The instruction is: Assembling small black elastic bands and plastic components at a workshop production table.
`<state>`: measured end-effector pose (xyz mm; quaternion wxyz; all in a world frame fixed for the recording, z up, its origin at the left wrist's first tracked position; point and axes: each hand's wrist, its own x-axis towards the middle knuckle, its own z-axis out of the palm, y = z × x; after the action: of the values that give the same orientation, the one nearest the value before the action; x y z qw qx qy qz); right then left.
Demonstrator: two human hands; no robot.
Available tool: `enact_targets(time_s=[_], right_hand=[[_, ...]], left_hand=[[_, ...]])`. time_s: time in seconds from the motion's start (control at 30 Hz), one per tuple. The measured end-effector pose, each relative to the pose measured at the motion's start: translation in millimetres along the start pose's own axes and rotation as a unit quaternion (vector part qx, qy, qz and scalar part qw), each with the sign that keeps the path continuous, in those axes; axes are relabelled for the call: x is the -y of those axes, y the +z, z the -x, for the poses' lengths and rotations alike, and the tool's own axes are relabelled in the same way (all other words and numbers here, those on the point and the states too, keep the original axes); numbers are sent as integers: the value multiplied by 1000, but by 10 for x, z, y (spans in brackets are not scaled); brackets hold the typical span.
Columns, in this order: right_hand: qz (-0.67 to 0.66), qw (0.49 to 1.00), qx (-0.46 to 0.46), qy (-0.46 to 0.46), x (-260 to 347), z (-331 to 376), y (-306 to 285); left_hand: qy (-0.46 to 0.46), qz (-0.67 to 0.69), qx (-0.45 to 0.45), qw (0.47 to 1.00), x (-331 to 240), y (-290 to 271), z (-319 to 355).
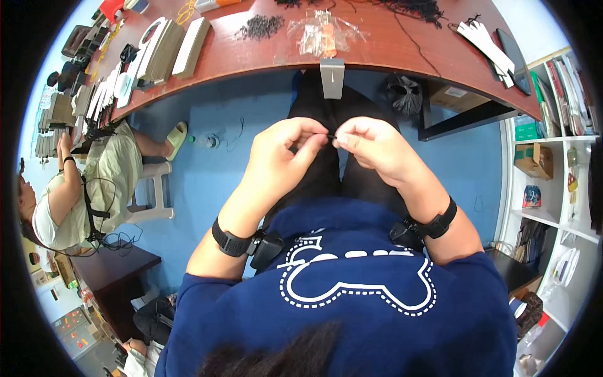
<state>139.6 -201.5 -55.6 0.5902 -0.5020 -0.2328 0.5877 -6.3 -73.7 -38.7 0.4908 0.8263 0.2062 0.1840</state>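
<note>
My left hand (286, 151) and my right hand (372, 147) meet over my lap, below the table edge. Thumb and forefinger are pinched together on each. Between the fingertips shows a small thin black piece (331, 136), too small to name, and both hands hold it. Ahead of them a grey metal block (332, 79) juts out from the table's edge. Behind that block lies crumpled clear plastic (314, 36) with something orange in it. A heap of small black pieces (260, 27) sits on the table to the left.
The reddish-brown table (377, 47) spans the far side. Stacks of grey cards (162, 53) stand at its left, white strips (487, 50) and a dark phone-like slab (512, 53) at right. Black cords (414, 9) lie at the back. Another person (75, 195) sits left; shelves (553, 182) stand right.
</note>
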Motion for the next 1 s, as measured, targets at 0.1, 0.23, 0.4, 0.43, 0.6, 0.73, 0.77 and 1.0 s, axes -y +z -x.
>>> enact_targets(time_s=[0.1, 0.23, 0.4, 0.43, 0.6, 0.73, 0.77, 1.0], right_hand=[[-18, 997, 8, -78, 61, -13, -97], [-188, 973, 62, -121, 133, -179, -164], [-49, 980, -61, -184, 64, -389, -27], [-29, 977, -82, -194, 53, -410, -24], [5, 975, -108, -193, 13, -485, -23], [60, 966, -142, -206, -26, -543, -13], [82, 961, -140, -223, -54, -558, -24], [9, 946, -202, -253, -104, -475, 19]], left_hand=[[-70, 109, -15, 991, 235, -47, -54], [-109, 110, 83, 984, 554, 76, -147], [-135, 31, 141, 980, 618, 217, -160], [-129, 45, 148, 980, 660, 240, -164], [-127, 49, 165, 977, 678, 269, -191], [-109, 25, 167, 980, 642, 261, -211], [-96, 5, 169, 981, 609, 250, -217], [48, -134, -96, 985, 376, 146, -412]])
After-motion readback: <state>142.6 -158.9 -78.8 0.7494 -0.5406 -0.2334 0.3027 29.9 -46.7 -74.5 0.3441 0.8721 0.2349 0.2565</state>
